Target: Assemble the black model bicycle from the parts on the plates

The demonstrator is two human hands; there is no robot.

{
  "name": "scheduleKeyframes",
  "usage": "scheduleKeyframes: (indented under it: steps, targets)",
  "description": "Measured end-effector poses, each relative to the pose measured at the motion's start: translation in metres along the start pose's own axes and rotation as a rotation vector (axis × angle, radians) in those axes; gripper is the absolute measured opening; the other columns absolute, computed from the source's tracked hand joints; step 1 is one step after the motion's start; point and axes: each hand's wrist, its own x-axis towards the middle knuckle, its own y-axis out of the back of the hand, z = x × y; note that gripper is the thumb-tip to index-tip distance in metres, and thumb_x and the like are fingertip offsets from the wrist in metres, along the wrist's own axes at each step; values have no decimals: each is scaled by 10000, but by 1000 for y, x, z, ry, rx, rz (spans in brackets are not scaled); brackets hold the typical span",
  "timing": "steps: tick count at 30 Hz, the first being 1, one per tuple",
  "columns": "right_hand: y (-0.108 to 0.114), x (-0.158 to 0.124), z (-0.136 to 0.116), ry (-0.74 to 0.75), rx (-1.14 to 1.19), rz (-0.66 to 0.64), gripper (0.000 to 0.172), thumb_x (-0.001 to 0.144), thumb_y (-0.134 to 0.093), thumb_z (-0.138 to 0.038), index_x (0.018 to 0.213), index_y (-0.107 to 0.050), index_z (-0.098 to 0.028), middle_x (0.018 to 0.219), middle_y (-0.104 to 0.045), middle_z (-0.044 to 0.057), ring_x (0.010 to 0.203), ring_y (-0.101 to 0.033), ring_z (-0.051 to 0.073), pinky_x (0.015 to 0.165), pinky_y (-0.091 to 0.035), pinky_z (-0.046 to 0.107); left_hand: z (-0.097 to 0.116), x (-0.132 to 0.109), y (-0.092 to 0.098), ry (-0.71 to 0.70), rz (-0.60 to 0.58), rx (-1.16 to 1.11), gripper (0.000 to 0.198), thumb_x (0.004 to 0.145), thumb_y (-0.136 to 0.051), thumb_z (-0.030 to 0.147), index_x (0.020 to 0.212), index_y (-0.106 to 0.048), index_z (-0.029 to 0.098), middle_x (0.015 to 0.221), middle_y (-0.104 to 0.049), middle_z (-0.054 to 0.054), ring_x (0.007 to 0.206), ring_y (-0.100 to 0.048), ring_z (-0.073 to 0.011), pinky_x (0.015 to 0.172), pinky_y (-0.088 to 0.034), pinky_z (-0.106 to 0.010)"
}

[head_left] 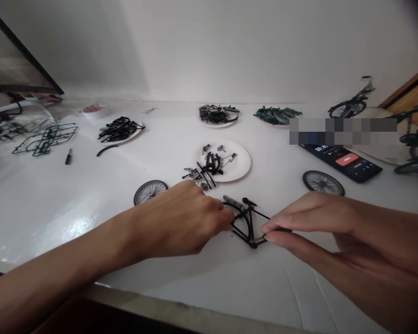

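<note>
A small black model bicycle frame (251, 227), with a saddle and a rear rack and fender fitted, is between my hands, just above or on the white table. My left hand (195, 218) is closed at its rear end, the fingertips pinching near the fender. My right hand (320, 222) pinches the front part of the frame between thumb and fingers, hiding that end. One spoked wheel (150, 192) lies behind my left hand, partly covered by it. Another wheel (323, 183) lies beyond my right hand.
A paper plate (242, 160) holds loose parts, some spilling over its edge. Farther back are plates piled with black parts (120, 129) and green parts (277, 115). A phone (358, 164) lies at right near assembled bicycles (350, 106). A screwdriver (68, 157) lies at left.
</note>
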Motion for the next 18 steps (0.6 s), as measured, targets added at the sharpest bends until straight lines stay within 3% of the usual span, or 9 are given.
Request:
scheduleKeyframes:
  steps: [10,18]
  targets:
    - [1,3,-2,53,-108,-74,131,848,-749,-208,910,-669,-291,821,-757,-55,680,-707,124,592,-566,233,2,0,0,4,-7,-18,271,995,-425,145,746,-531,171,648,-597,-16,489,-421,-141,513,-247,-325]
    - [3,1,-1,33,-87,-97,116,864,-739,-233,923,-660,-296,843,-750,-75,752,-710,102,634,-560,204,3,0,1,0,-15,-10,266,998,-420,143,759,-531,175,659,-593,-9,487,-396,-143,512,-236,-331]
